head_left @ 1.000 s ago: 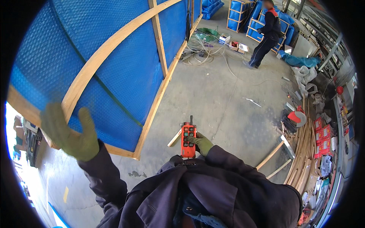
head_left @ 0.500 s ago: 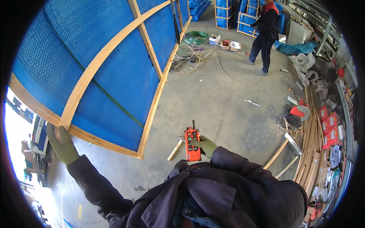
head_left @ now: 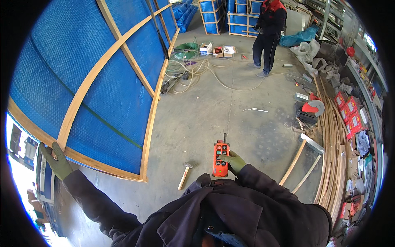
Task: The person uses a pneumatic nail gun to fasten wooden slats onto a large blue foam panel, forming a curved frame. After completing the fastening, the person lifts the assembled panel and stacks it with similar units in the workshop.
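– Blue bubble wrap, way over on the left?

– Yes, all over a big crate with a wood frame. Along the left edge of the floor. Hard to say if standing or hanging.

– And down at the crate's bottom edge?

– Left hand, in a green glove. A second ago, blurry and spread wide in front of the wood. Now right up at the bottom edge, near its left end.

– Holding on tight?

– Can't tell. Fingers a bit apart, tips at the wood, the far side out of sight.

– So what does that change?

– Maybe more help for the job: one hand at the crate, likely to steady it, and one for the remote.

– Next, going right?

– Hammer, lying on the floor, just past the crate's bottom right corner. Then the orange remote, pointing up and away, snug in the right hand. Thumb on its front, but pressing or not, can't tell.

– Farther back?

– Co-worker, near the far edge of the floor. Side-on a second ago, turned more this way now.

– And last?

– Long wood sticks, along the right edge of the floor.
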### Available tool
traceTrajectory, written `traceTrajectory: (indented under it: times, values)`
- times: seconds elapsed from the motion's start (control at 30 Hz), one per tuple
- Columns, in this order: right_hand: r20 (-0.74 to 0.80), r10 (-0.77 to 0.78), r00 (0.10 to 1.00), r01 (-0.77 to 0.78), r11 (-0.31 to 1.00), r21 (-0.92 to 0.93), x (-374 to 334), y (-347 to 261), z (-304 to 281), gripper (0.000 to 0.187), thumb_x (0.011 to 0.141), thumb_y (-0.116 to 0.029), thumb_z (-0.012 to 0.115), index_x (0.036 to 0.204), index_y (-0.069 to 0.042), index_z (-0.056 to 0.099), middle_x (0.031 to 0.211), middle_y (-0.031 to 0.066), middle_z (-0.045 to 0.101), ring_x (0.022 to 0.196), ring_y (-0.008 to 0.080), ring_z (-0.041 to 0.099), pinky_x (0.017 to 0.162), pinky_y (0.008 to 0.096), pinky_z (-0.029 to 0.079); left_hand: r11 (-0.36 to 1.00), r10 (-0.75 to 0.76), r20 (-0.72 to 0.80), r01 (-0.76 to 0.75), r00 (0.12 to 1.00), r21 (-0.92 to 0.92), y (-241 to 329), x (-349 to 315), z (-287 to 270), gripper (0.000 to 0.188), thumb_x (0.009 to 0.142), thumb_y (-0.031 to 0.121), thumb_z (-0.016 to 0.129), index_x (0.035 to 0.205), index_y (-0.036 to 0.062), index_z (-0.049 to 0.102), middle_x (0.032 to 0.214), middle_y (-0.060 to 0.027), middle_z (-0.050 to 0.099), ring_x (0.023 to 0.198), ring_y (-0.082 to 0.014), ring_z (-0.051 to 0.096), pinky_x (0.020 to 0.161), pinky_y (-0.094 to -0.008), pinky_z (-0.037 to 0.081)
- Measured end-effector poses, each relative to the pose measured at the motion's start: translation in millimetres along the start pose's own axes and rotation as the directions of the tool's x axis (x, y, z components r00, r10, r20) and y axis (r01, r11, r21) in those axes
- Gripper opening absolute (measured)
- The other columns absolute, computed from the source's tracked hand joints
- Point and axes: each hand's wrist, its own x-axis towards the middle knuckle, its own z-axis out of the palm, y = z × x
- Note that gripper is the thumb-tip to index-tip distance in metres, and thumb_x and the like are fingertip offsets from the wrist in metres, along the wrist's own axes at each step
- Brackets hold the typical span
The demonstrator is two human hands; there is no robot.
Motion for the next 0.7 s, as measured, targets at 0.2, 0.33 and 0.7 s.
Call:
traceTrajectory:
  times: [0.2, 0.33, 0.7]
  values:
    - [-0.029, -0.026, 0.999, 0.026, 0.999, 0.018, -10, 8, -8, 0.042, 0.11, -0.011, 0.073, 0.149, -0.002, 0.061, 0.129, 0.0123, 0.076, 0.113, 0.0249, 0.078, 0.1, 0.0458, 0.066, 1.0, -0.026, 0.023, 0.026, 0.999, -0.01, -6, -2, 15, 0.082, 0.11, 0.052, 0.072, 0.175, 0.009, 0.044, 0.164, -0.0235, 0.058, 0.15, -0.0342, 0.06, 0.121, -0.0444, 0.053]
    - [-0.115, -0.054, 0.992, 0.058, 0.998, 0.032, -6, 12, -19, 0.042, 0.11, -0.012, 0.073, 0.148, -0.002, 0.061, 0.129, 0.0129, 0.076, 0.112, 0.0258, 0.079, 0.1, 0.048, 0.066, 0.999, -0.038, 0.022, 0.037, 0.999, 0.029, -2, -12, 32, 0.089, 0.107, 0.06, 0.071, 0.175, 0.0096, 0.044, 0.167, -0.0254, 0.055, 0.154, -0.0378, 0.058, 0.122, -0.046, 0.053]
    - [-0.038, -0.106, 0.994, 0.109, 0.991, 0.082, 62, 35, -51, 0.037, 0.107, -0.014, 0.076, 0.142, -0.006, 0.066, 0.124, 0.0095, 0.078, 0.109, 0.0244, 0.079, 0.096, 0.0491, 0.067, 0.997, -0.031, -0.09, 0.037, 0.995, 0.069, -12, -27, 73, 0.079, 0.109, 0.062, 0.066, 0.172, 0.0178, 0.048, 0.164, -0.0222, 0.06, 0.149, -0.0399, 0.063, 0.116, -0.0514, 0.062]
